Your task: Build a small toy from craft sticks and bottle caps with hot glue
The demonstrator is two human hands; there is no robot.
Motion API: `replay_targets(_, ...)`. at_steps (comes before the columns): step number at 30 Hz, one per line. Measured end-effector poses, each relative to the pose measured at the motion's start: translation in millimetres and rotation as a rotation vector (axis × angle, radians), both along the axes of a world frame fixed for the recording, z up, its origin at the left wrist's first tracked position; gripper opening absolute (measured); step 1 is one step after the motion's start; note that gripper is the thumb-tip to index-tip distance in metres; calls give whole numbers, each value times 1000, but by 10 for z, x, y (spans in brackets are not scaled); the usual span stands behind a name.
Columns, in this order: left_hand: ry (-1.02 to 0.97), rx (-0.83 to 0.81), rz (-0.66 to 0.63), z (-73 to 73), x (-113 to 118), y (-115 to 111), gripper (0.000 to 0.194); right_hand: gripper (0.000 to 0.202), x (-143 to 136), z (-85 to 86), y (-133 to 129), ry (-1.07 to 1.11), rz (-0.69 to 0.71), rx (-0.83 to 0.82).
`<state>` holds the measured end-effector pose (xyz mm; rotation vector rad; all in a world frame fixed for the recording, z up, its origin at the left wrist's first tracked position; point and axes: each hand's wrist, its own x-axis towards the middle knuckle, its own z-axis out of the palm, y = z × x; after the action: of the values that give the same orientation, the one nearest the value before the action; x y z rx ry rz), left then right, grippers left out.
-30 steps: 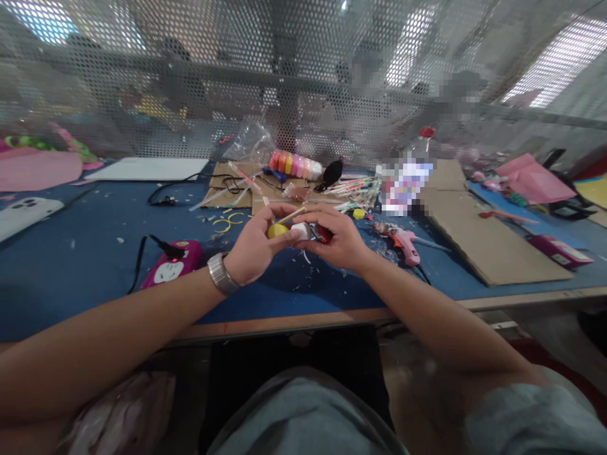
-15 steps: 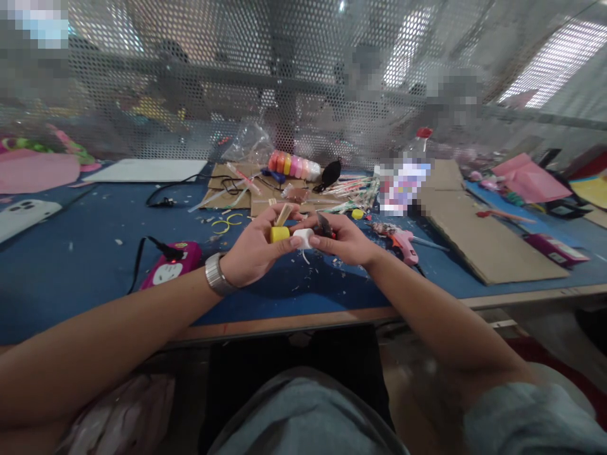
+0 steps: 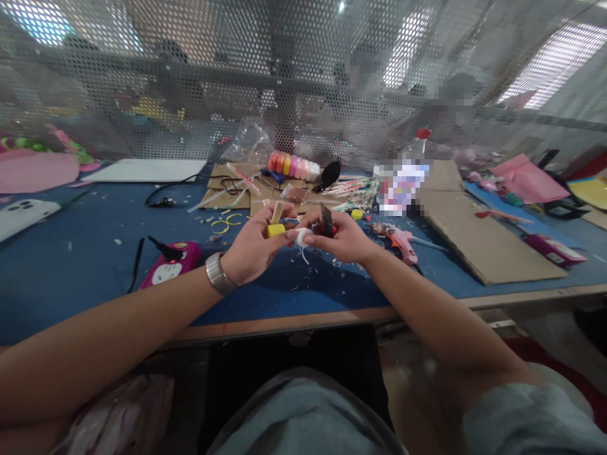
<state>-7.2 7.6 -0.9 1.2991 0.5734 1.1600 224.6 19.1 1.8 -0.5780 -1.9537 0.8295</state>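
My left hand (image 3: 253, 249) is closed around a yellow piece (image 3: 275, 230) with a pale wooden stick (image 3: 277, 212) standing up from it. Thumb and fingers of my right hand (image 3: 345, 241) pinch a small white round piece (image 3: 304, 237), which my left fingertips also touch. A dark flat blade-like tool (image 3: 327, 221) with a bit of red beside it is held in my right hand; its lower part is hidden by the fingers. Below the white piece a thin white curved strip (image 3: 304, 256) shows against the blue table.
On the blue table (image 3: 265, 294) are a magenta power socket (image 3: 171, 265), a pink glue gun (image 3: 403, 245), cardboard (image 3: 488, 243), a bottle with a red cap (image 3: 417, 146), colourful pots (image 3: 294, 167) and yellow rings (image 3: 226, 223). Perforated metal (image 3: 213, 95) stands behind.
The white piece has turned and now looks rounder. The dark tool stands more upright in my right hand. The yellow piece and stick have shifted slightly left with my left hand.
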Motion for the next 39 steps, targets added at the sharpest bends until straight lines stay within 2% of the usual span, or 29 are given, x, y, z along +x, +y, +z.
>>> replay_targets(3, -30, -28, 33, 4, -1, 20, 52, 27, 13, 22, 20, -56, -5, 174)
replay_targets(6, -53, -45, 63, 14, 7, 33, 56, 31, 13, 42, 18, -119, -8, 248)
replay_targets(9, -57, -60, 84, 15, 19, 41, 58, 37, -5, 45, 3, -175, -25, 286)
replay_targets(16, -49, -91, 129, 2, 12, 53, 54, 32, -43, 38, -49, -201, -65, 316)
replay_targets(22, -35, -135, 73, 11, 45, 12, 54, 29, -49, 59, -66, -151, -173, 361)
replay_targets(26, -16, -157, 28, -11, 65, -33, 61, 29, -75, 38, -62, -153, -216, 396)
replay_targets(29, -14, -157, 18, -22, 60, -43, 65, 32, -79, 15, -62, -148, -224, 401)
replay_targets(32, -16, -138, 22, -9, 53, -35, 61, 38, -51, 20, -61, -110, -173, 375)
replay_targets(36, 10, -114, 10, 11, 44, -24, 58, 29, 1, 56, -45, -101, -112, 214)
replay_targets(39, 135, 40, 84, -4, 25, -13, 58, 27, 5, 58, -24, -95, -111, 137)
